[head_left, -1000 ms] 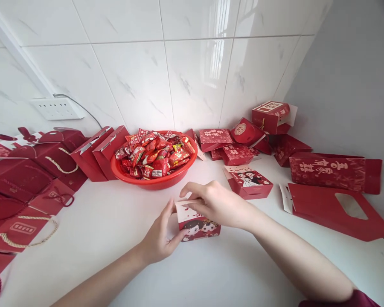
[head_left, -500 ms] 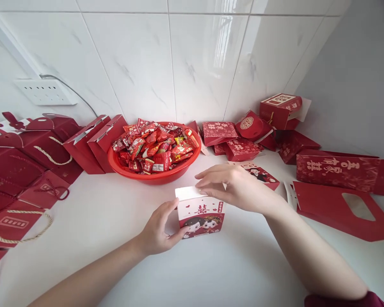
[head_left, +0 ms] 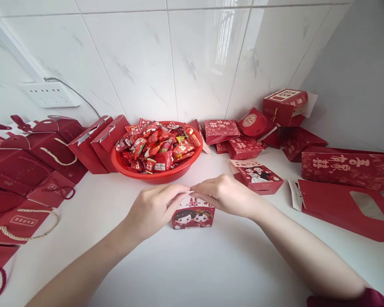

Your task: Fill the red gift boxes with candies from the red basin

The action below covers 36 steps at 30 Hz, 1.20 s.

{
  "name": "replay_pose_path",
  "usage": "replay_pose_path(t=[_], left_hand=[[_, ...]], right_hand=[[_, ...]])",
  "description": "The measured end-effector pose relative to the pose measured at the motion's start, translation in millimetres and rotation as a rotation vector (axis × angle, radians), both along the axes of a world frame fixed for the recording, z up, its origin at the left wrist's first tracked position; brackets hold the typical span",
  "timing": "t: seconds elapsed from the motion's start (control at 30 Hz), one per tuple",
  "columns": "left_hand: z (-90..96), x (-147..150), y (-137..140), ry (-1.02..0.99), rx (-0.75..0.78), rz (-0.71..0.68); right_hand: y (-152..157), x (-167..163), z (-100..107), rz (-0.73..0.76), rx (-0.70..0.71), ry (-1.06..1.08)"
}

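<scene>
A small red and white candy box (head_left: 193, 218) with two cartoon faces and a red character on its front stands upright on the white table in front of me. My left hand (head_left: 158, 209) pinches the box's top from the left, fingers bent over the upper edge. From the right, my right hand (head_left: 225, 194) closes over the same top edge, and the fingertips of both hands meet at the middle. Most of the box's top is hidden under my fingers. Behind the box sits a red plastic basin (head_left: 156, 177), heaped with wrapped candies (head_left: 160, 147).
Red gift boxes with rope handles (head_left: 25, 219) crowd the left side. Two more red boxes (head_left: 97, 145) lean beside the basin. Along the right lie several red boxes (head_left: 222, 130), a box with a cartoon couple (head_left: 259, 175) and a flat red carton (head_left: 333, 204).
My left hand has moved from the box's left side up to its top. The right hand has shifted down and left onto the top edge. The box sits slightly lower in view.
</scene>
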<state>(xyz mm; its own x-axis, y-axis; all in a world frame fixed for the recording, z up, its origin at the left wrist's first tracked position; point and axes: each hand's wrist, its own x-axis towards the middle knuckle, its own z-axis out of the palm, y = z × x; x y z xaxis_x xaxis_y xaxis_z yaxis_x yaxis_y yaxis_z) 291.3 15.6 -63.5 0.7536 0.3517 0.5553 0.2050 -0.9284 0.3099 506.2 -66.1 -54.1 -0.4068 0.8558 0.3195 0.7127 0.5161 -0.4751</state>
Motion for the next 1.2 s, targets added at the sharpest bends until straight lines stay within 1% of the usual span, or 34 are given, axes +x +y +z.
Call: replay_pose_path(t=[0.03, 0.1, 0.13, 0.2, 0.3, 0.37, 0.5, 0.6, 0.73, 0.83, 0.97, 1.1, 1.2], left_hand=[[1.4, 0.9, 1.7, 0.002, -0.026, 0.018], [-0.6, 1.3, 4.5, -0.007, -0.068, 0.036], [-3.1, 0.8, 5.7, -0.02, -0.065, 0.036], [-9.0, -0.8, 8.6, -0.046, -0.002, 0.012], [-15.4, -3.8, 15.9, -0.039, 0.055, -0.096], [-16.2, -6.0, 21.5, -0.004, 0.033, -0.158], [-10.4, -10.5, 26.0, 0.093, -0.027, -0.18], [-1.7, -13.0, 22.7, 0.167, -0.05, -0.202], [11.6, -15.5, 16.4, 0.285, -0.16, -0.185], [17.0, -17.2, 13.6, 0.298, -0.26, -0.162], [15.7, -18.0, 12.8, 0.313, -0.335, -0.127], [14.5, -17.7, 12.2, 0.345, -0.431, -0.169], [15.9, -17.8, 10.7, 0.373, -0.487, -0.179]], right_hand=[[1.6, 0.5, -1.1, -0.005, -0.003, 0.03], [2.0, 4.0, 0.2, 0.002, -0.067, 0.079], [0.9, 6.4, 2.3, 0.003, -0.109, 0.085], [-2.0, 11.3, 7.4, -0.034, -0.159, 0.045], [-4.4, 15.5, 11.0, -0.094, -0.119, -0.049], [-3.6, 15.6, 9.3, -0.065, -0.071, -0.045], [-4.0, 14.4, 5.7, -0.003, -0.014, 0.037], [-8.5, 15.5, 8.9, 0.02, -0.045, 0.019], [-11.9, 17.8, 15.2, -0.001, -0.145, -0.033], [-10.6, 18.6, 16.5, 0.007, -0.174, -0.032], [-11.3, 20.6, 18.7, 0.017, -0.18, -0.02], [-19.4, 23.8, 25.1, 0.07, -0.22, -0.027], [-25.3, 23.4, 28.3, 0.061, -0.233, -0.051]])
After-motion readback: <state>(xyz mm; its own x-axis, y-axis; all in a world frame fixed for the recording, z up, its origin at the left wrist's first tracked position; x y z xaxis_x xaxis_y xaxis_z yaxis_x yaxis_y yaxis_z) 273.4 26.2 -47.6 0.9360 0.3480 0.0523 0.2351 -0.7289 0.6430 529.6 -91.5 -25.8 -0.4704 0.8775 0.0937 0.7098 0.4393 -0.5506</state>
